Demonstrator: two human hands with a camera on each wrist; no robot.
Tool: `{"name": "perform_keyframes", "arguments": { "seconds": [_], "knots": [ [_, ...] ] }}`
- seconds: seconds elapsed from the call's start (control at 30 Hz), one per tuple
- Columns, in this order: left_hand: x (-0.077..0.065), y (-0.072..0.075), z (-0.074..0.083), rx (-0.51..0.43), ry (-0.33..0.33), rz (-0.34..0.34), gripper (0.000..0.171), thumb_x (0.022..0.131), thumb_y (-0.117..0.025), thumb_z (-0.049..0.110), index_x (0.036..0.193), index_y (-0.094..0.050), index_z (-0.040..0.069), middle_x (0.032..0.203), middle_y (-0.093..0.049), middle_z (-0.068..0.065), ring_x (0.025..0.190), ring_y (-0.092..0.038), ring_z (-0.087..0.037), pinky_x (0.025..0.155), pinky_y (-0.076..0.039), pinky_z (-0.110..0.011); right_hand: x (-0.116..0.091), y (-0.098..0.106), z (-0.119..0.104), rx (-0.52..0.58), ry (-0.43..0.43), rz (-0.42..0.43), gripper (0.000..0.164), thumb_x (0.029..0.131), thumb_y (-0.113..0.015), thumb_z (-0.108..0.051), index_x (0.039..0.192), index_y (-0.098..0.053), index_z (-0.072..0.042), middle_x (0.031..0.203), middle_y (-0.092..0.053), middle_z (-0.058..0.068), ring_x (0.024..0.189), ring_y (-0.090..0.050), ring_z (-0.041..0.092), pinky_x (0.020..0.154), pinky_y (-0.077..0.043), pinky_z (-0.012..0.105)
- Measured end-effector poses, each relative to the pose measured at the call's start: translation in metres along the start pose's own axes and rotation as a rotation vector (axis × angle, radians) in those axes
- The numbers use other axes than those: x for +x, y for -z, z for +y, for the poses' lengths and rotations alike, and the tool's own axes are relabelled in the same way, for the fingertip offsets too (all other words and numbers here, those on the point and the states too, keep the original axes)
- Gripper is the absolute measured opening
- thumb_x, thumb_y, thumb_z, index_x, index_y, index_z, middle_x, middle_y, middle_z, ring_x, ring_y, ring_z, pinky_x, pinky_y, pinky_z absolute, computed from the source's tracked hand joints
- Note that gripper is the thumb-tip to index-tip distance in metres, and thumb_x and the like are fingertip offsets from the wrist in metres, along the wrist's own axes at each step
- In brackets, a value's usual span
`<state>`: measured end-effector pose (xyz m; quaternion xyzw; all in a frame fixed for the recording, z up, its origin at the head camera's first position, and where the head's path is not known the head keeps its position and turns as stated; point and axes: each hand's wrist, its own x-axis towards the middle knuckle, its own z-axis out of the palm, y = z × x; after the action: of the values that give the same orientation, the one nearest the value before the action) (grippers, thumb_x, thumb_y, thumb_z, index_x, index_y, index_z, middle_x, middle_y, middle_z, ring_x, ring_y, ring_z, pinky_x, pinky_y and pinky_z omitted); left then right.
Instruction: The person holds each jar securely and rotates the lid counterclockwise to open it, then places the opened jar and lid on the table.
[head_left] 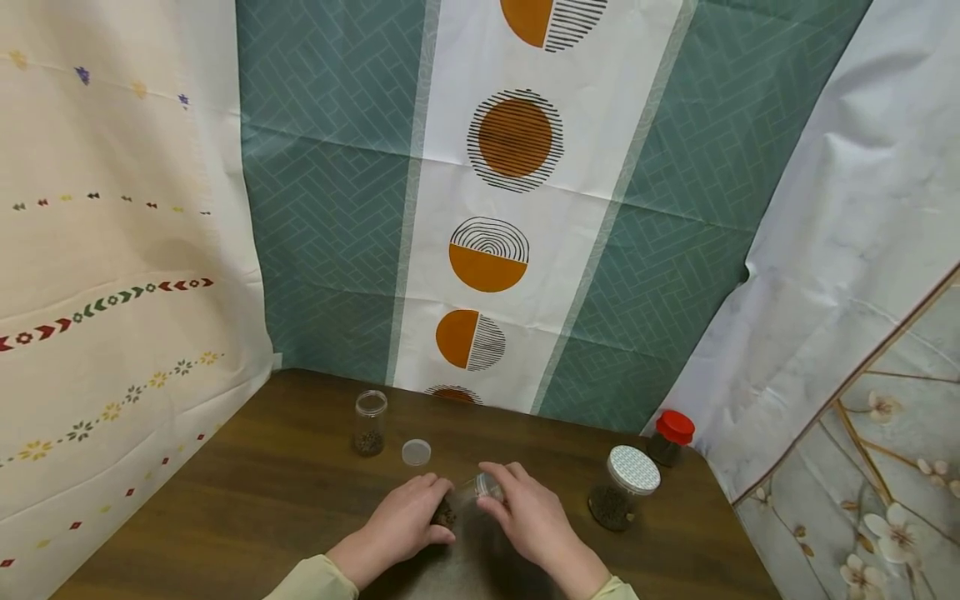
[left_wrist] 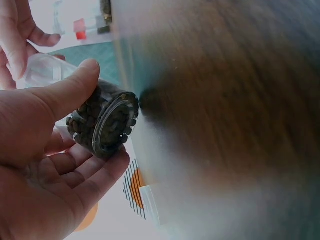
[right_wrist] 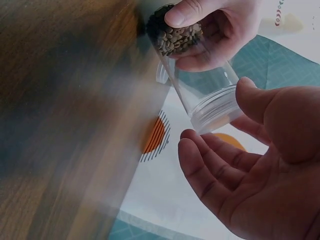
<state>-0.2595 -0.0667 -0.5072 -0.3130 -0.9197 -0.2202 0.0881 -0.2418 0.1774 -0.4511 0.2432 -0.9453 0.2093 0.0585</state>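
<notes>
A clear jar with small brown seeds gathered at its base leans between the two hands. My left hand grips the seed-filled end, its thumb over the wall and its fingers beneath, as the left wrist view shows. At the other end is a clear ridged screw lid. Around that lid curl the thumb and fingers of my right hand, the thumb resting on its edge. Beyond the left hand, a lidless clear jar with some seeds stands upright, and a loose translucent lid lies beside it.
To the right stands a wider jar of dark contents under a white patterned lid. Behind it is a small jar with a red cap. Patterned cloths border the brown wooden table at the back and sides.
</notes>
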Motion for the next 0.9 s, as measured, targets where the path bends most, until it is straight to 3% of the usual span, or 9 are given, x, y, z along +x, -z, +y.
{"name": "perform_keyframes", "arguments": {
  "seconds": [0.33, 0.7, 0.9],
  "knots": [
    [0.0008, -0.0008, 0.0009, 0.006, 0.003, 0.002, 0.057, 0.086, -0.097, 0.036, 0.125, -0.070, 0.004, 0.106, -0.066, -0.001, 0.096, -0.065, -0.020, 0.083, -0.057, -0.042, -0.0027, -0.0031, 0.0006, -0.021, 0.066, 0.051, 0.049, 0.104, -0.080, -0.023, 0.150, -0.064, -0.022, 0.130, -0.067, 0.005, 0.098, -0.073, 0.019, 0.072, -0.059, 0.042],
    [-0.0001, -0.0014, 0.0007, 0.003, 0.004, 0.008, 0.056, 0.085, -0.098, 0.036, 0.123, -0.070, 0.004, 0.105, -0.065, 0.000, 0.094, -0.064, -0.019, 0.081, -0.057, -0.042, -0.0025, -0.0020, -0.0017, 0.002, 0.081, 0.044, 0.052, 0.101, -0.083, -0.016, 0.149, -0.065, -0.023, 0.136, -0.065, 0.004, 0.103, -0.072, 0.020, 0.077, -0.060, 0.042],
    [-0.0011, -0.0010, 0.0010, 0.005, 0.010, 0.011, 0.056, 0.085, -0.098, 0.036, 0.123, -0.070, 0.005, 0.105, -0.065, 0.000, 0.095, -0.065, -0.020, 0.081, -0.057, -0.042, -0.0022, -0.0016, -0.0020, 0.026, 0.067, 0.027, 0.054, 0.101, -0.083, -0.022, 0.151, -0.064, -0.025, 0.140, -0.062, 0.004, 0.102, -0.071, 0.019, 0.074, -0.058, 0.042]
  ]
}}
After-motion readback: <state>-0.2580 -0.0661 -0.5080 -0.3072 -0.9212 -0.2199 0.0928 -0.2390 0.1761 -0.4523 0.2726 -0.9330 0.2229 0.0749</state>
